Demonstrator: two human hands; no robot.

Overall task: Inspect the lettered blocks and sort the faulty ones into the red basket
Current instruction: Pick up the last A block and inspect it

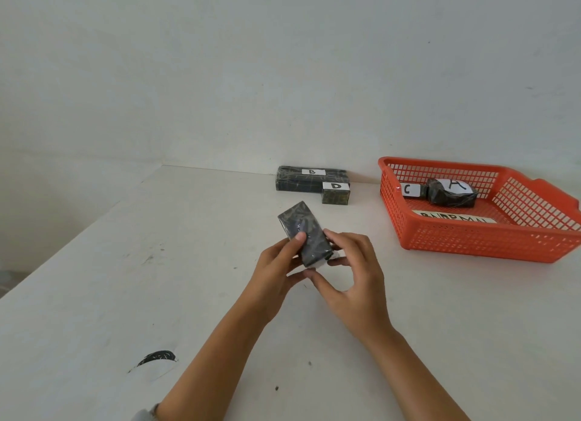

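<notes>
Head view: we look down on the white tabletop (188,279), the largest thing here, which carries everything else. At its right sits the red basket (478,241), already holding two dark wrapped blocks, block C (408,189) and block A (452,194), lying just beside each other at the far end; a paper strip on the basket floor is only partly readable. Against the wall, well apart from the basket, block B (311,178) lies flat with the smaller block D (335,193) touching its near right corner. In the middle we hold a fifth block (306,235) above the tabletop, its letter turned away from us. Our left hand (276,263) closes its fingers on the block's left side with the thumb on top, and our right hand (352,273) grips the lower right end. We judge the sorting to be well along: two faulty blocks are binned, two appear set aside, and this one is under inspection, not yet placed.
</notes>
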